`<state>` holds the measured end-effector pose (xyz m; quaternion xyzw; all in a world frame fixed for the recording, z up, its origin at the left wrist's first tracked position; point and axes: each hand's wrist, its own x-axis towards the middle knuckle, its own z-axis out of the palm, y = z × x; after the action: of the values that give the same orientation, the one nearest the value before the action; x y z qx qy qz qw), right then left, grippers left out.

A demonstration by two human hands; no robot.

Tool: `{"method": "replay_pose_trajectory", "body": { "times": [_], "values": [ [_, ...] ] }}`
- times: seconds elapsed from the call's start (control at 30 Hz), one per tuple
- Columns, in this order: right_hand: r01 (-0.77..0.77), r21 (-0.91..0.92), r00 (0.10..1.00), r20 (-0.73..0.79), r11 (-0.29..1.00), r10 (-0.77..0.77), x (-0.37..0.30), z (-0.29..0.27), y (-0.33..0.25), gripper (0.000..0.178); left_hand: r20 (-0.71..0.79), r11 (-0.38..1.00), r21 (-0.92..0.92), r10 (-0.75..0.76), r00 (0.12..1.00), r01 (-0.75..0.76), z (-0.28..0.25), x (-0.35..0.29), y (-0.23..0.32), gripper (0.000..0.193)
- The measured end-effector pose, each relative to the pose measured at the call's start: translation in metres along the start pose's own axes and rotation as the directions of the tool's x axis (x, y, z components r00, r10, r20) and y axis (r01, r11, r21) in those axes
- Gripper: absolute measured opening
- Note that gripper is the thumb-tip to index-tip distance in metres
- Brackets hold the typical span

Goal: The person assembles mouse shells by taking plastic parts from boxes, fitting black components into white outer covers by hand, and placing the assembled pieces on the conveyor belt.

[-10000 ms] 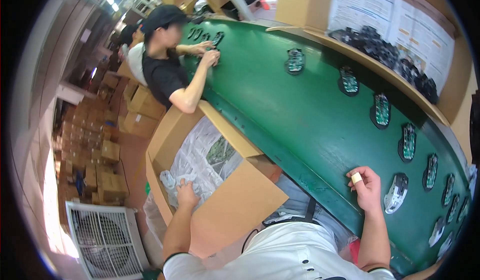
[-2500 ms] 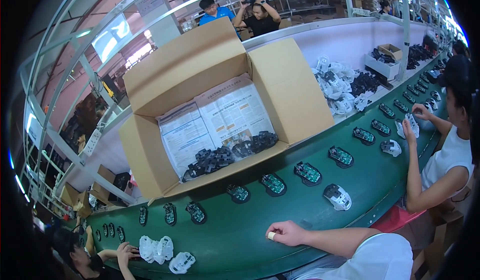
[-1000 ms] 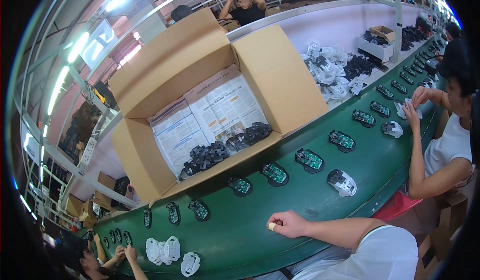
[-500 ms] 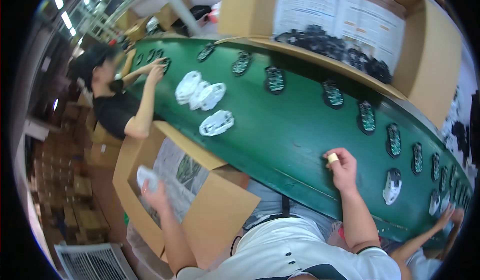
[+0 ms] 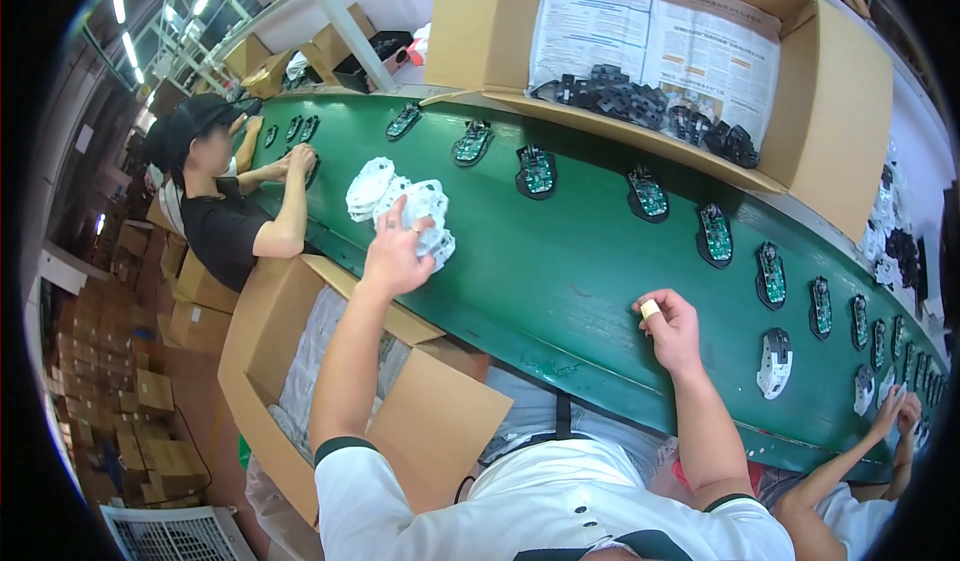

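Observation:
My left hand (image 5: 398, 253) reaches over a cluster of white plastic mouse shells (image 5: 370, 189) on the green conveyor belt (image 5: 540, 281). Its fingers are bent onto one white mouse shell (image 5: 428, 201), partly covering it. Part of another white piece shows beside the thumb. My right hand (image 5: 672, 329) rests above the belt with fingers curled in, a cream-coloured band round one digit; nothing shows in its grasp. To its right lies a mouse with a white and black top (image 5: 775, 363).
Black mouse bases with green circuit boards (image 5: 648, 196) line the belt's far side. A cardboard box with black parts (image 5: 845, 111) stands beyond. An open carton (image 5: 450, 416) is by my left arm. One co-worker (image 5: 225, 211) works at left, another's hands (image 5: 893, 411) at far right.
My left hand has moved up and right from inside the open carton, where it held a white shell, to the shells on the belt. My right hand stays nearly in place, curled.

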<state>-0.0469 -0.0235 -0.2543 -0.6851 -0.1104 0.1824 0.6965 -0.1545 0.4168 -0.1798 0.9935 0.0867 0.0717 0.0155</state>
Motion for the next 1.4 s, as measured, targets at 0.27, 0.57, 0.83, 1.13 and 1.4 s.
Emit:
{"method": "replay_pose_trajectory", "body": {
  "times": [0.27, 0.57, 0.83, 1.13, 1.4],
  "values": [
    [-0.012, -0.029, 0.999, -0.032, 1.0, 0.011, 0.004, -0.006, -0.005, 0.01, -0.349, 0.998, -0.057, -0.038, 0.936, 0.019, 0.018, 0.008, 0.019, 0.064],
    [0.108, -0.031, 0.994, -0.02, 0.994, -0.108, 0.004, 0.004, 0.01, 0.015, -0.392, 0.607, -0.644, -0.785, 0.48, 0.466, 0.032, -0.125, -0.049, 0.036],
    [0.169, -0.26, 0.985, 0.089, 0.951, -0.151, -0.012, 0.002, -0.008, 0.019, -0.113, 0.578, -0.502, -0.781, 0.614, 0.643, 0.056, -0.097, -0.069, 0.048],
    [0.022, -0.263, 0.998, 0.056, 0.965, -0.008, -0.011, -0.008, -0.001, 0.03, -0.248, 0.595, -0.398, -0.802, 0.543, 0.698, 0.074, -0.091, -0.042, 0.038],
    [0.068, -0.267, 0.995, 0.09, 0.961, -0.046, 0.006, 0.018, -0.01, 0.022, -0.402, 0.586, -0.64, -0.806, 0.434, 0.497, 0.094, -0.1, -0.108, 0.044]
  ]
}}
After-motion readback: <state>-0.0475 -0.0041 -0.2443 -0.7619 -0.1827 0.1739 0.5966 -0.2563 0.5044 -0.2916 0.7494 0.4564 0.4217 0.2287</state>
